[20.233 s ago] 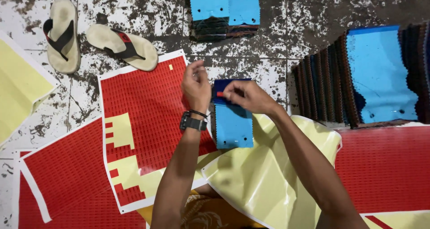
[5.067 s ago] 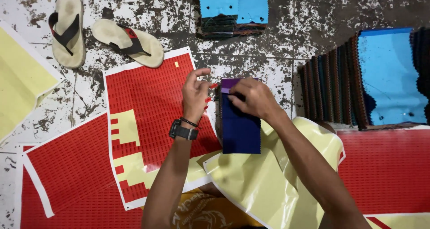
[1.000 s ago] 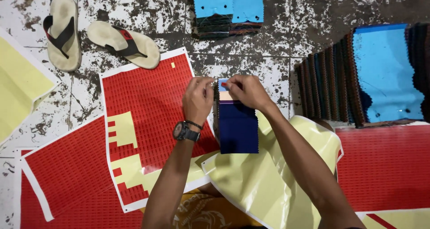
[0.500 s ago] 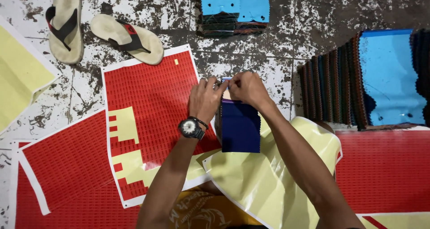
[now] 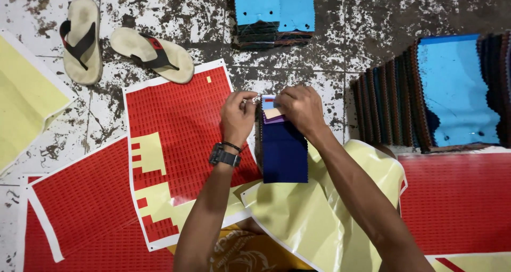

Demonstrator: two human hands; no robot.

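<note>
Fabric swatches, a navy-topped stack, lie on the floor between a red sticker sheet and a crumpled yellow backing sheet, with both hands meeting at the stack's far edge.

Largest in view is the stained tiled floor, spread with sheets: the red sticker sheet under the left forearm, partly peeled to yellow, more red sheets at lower left and right, and plain yellow backing at far left. To the right stands a long row of fanned swatch bundles with a bright blue piece on top; a smaller blue-topped pile sits at the top. Two sandals lie at upper left.

The right hand presses down on the stack's top edge, fingers curled over a small pale label. The left hand, wearing a wristwatch, pinches narrowly beside that label's corner; whether anything is between its fingertips cannot be told.

To do this well, I judge the stack's edges should stay squared under steady right-hand pressure while the label is laid flat and straight.
</note>
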